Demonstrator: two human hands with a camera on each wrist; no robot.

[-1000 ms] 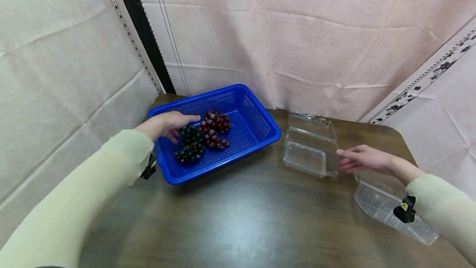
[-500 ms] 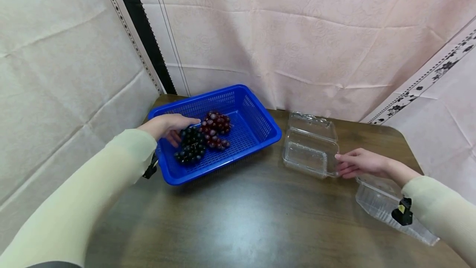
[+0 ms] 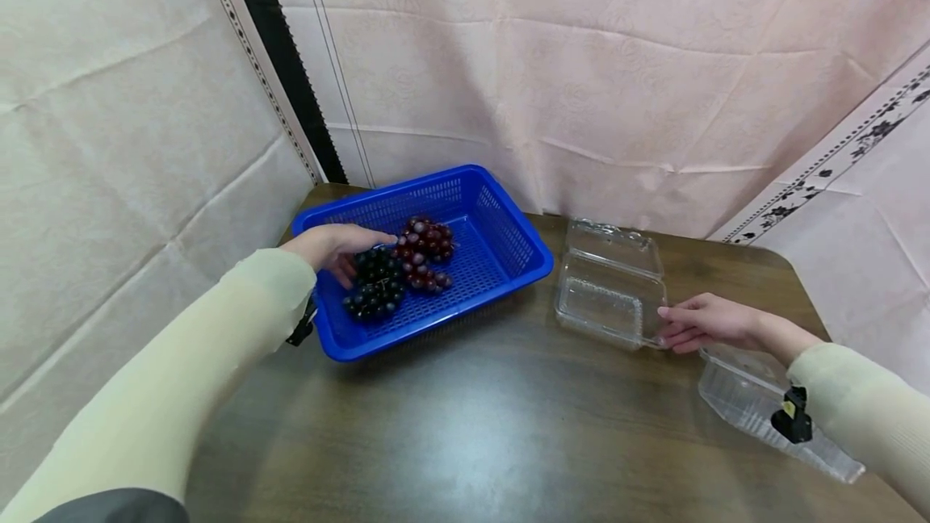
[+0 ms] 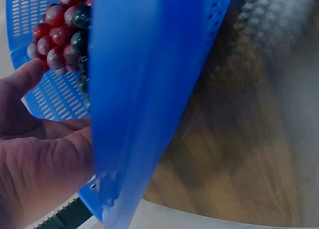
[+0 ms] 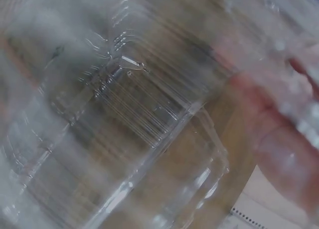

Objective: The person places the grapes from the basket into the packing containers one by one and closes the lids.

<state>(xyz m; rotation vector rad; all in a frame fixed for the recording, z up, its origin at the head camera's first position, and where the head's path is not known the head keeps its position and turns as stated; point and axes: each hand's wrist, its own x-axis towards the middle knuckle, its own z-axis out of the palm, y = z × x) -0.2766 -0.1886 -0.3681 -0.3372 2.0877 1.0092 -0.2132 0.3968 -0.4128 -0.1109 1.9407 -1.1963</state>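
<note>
the left hand (image 3: 337, 248) reaches into the basket (image 3: 483, 248) over its left end, thumb stretched out and well parted from the fingers, gripping nothing. the black grapes (image 3: 374, 285) lie right beside it, between thumb and fingers. the thumb points at the red grapes (image 3: 427, 240), which lie against the black ones on the basket floor; whether it touches them cannot be told.

the right hand (image 3: 701, 321) is nearly closed, pinching the near right corner of the box (image 3: 599, 305) by its rim. clear plastic blurs its fingers in the right wrist view. the box stands open to the right of the basket, lid folded back on the far side. a clear tub (image 3: 741, 398) sits below the right wrist, partly covered by it.

all of it rests on the brown counter (image 3: 465, 426). pale sleeves (image 3: 218, 337) cover both arms, and creased pinkish cloth (image 3: 581, 71) hangs behind.
</note>
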